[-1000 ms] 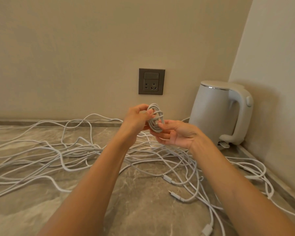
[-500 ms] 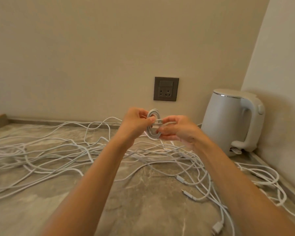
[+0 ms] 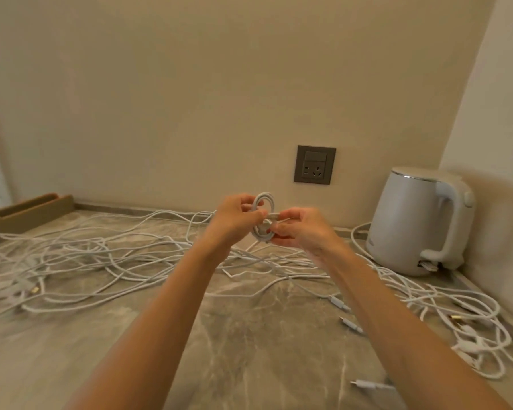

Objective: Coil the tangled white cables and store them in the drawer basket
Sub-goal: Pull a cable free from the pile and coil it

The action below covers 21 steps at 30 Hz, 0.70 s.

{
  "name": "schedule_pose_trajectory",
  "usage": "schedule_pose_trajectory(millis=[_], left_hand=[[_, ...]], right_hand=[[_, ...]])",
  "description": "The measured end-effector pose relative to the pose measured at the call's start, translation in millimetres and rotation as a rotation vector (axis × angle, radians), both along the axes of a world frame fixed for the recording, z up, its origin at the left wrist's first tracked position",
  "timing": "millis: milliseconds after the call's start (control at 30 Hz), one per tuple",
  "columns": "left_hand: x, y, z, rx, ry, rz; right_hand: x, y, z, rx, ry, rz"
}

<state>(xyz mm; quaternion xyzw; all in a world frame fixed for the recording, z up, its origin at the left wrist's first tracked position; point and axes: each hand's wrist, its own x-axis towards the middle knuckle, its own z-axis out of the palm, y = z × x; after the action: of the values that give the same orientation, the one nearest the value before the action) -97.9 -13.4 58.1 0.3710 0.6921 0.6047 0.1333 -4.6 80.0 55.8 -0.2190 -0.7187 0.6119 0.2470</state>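
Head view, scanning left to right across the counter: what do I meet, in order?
Tan tray → left hand → cable coil, held by both hands → right hand → white kettle. The loose white cables sprawl across the whole counter, so they have no single place.

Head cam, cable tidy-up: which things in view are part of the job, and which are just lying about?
Part of the job:
coiled cable, gripped by left hand and right hand
loose cables on the counter

Lying about:
kettle
wall socket
wooden tray at far left (cannot tell whether it is the basket)
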Motion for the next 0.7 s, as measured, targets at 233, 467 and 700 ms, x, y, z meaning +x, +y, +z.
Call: schedule_pose_trajectory(millis=[233, 467, 700], left_hand=[[-8, -48, 6, -0.026, -0.072, 0.088], [-23, -163, 14, -0.036, 0.006, 0.278], [-25, -323, -19, -0.124, 0.021, 0.484]], right_hand=[[-20, -42, 8, -0.020, 0.028, 0.078], [-58, -125, 10, 0.004, -0.016, 0.360], [-89, -267, -15, -0.001, -0.101, 0.700]])
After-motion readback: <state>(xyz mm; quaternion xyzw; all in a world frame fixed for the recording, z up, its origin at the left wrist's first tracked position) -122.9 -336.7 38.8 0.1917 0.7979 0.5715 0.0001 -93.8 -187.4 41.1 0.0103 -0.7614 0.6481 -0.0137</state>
